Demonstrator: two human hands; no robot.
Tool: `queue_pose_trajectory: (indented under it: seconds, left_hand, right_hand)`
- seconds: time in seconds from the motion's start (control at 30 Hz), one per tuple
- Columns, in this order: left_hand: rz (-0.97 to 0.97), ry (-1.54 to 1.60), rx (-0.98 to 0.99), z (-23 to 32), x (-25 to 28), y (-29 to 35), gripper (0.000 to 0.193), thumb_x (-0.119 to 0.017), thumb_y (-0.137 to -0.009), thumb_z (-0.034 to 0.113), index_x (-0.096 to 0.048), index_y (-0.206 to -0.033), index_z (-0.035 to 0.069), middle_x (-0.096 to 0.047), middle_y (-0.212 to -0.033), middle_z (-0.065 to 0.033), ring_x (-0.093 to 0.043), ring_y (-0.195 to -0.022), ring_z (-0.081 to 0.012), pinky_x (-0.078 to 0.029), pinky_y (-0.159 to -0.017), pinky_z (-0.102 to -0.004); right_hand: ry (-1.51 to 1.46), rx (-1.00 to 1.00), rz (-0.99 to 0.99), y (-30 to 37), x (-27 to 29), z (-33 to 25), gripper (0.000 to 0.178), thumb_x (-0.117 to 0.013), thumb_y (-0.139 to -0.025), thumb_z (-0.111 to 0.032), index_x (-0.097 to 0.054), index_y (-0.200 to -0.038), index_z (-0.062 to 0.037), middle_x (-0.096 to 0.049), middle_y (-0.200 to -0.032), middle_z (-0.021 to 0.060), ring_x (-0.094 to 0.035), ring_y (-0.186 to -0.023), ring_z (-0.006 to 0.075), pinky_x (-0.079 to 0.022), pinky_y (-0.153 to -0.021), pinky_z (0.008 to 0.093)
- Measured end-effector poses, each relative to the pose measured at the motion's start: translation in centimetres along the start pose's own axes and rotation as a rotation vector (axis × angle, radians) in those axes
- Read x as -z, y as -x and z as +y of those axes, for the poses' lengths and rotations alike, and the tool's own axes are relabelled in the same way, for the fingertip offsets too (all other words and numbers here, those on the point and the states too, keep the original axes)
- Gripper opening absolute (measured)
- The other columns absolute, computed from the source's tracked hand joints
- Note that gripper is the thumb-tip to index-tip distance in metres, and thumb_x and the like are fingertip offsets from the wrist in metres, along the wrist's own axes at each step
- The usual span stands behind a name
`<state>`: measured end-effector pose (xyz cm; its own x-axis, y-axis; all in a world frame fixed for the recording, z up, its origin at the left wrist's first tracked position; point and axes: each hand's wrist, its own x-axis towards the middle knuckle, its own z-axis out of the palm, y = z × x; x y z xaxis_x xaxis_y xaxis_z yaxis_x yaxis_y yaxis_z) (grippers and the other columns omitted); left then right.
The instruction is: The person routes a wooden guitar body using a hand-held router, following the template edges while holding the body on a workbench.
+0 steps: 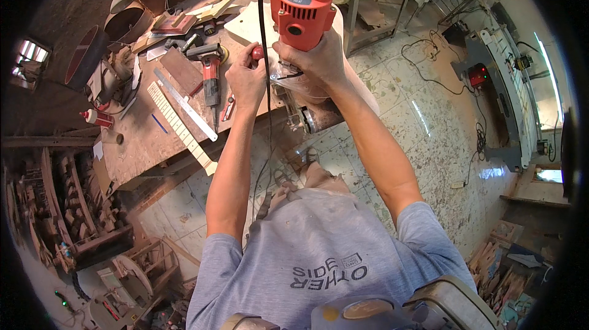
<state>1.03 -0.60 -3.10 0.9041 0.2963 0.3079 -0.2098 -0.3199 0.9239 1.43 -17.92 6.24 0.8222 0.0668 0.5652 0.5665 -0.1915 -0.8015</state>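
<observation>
At the bench edge in front of me stands a red router (302,17), with a black cord rising from its top. My right hand (319,63) is wrapped round its lower body. My left hand (247,81) is closed on a red ball knob (257,53) at the router's left side. Beneath the router is a pale wooden board (242,26) whose right part reaches past the bench. The router's base and bit are mostly hidden by my hands and a clear guard. Just below, a metal clamp (299,115) sits at the bench edge.
Left on the bench (132,158) lie an angle grinder (211,81), a steel ruler (184,103) and a pale slotted guitar neck (175,122). A red-and-white bottle (96,118) stands farther left. A black cable (267,84) hangs past my left hand. Wood scraps fill a rack (80,207) lower left.
</observation>
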Motion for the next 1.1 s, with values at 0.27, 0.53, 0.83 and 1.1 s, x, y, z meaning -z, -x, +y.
queue_pose_trajectory:
  seconds: [0.27, 0.53, 0.83, 1.1]
  left_hand:
    - [0.004, 0.061, 0.021, 0.8, -0.3, 0.3, 0.036, -0.075, -0.086, 0.006, -0.075, -0.121, -0.005, -0.079, -0.1, -0.0034, -0.069, -0.088, -0.0059, -0.057, -0.077, -0.023]
    - [-0.025, 0.082, -0.009, 0.0, -0.3, 0.2, 0.038, -0.075, -0.083, 0.006, -0.076, -0.12, -0.005, -0.079, -0.096, -0.0045, -0.07, -0.082, -0.0061, -0.058, -0.072, -0.0236]
    - [-0.023, 0.112, -0.02, 0.2, -0.1, 0.2, 0.038, -0.076, -0.083, 0.006, -0.075, -0.12, -0.006, -0.079, -0.097, -0.0046, -0.07, -0.085, -0.0062, -0.057, -0.075, -0.0233]
    - [0.011, 0.054, 0.026, 0.9, -0.1, 0.3, 0.035, -0.077, -0.085, 0.008, -0.076, -0.118, -0.006, -0.079, -0.097, -0.0041, -0.07, -0.084, -0.006, -0.057, -0.074, -0.0236]
  right_hand:
    - [0.03, -0.021, 0.019, 0.3, 0.2, 0.2, 0.04, -0.089, -0.076, -0.023, -0.075, -0.107, -0.0024, -0.079, -0.091, 0.003, -0.073, -0.081, 0.0115, -0.058, -0.074, 0.0299]
    - [0.0, -0.056, 0.046, 0.9, 0.8, -1.5, 0.037, -0.091, -0.076, -0.022, -0.078, -0.105, -0.0026, -0.081, -0.091, 0.005, -0.076, -0.082, 0.0115, -0.059, -0.074, 0.0294]
    - [0.003, -0.02, 0.076, 1.4, 0.1, -1.6, 0.038, -0.092, -0.076, -0.022, -0.077, -0.104, -0.0016, -0.081, -0.091, 0.0053, -0.075, -0.08, 0.0117, -0.06, -0.073, 0.0293]
    - [-0.001, -0.13, 0.003, 1.2, 0.1, -0.4, 0.064, -0.096, -0.071, -0.03, -0.065, -0.119, -0.0007, -0.08, -0.1, 0.0111, -0.078, -0.09, 0.0207, -0.061, -0.08, 0.0345]
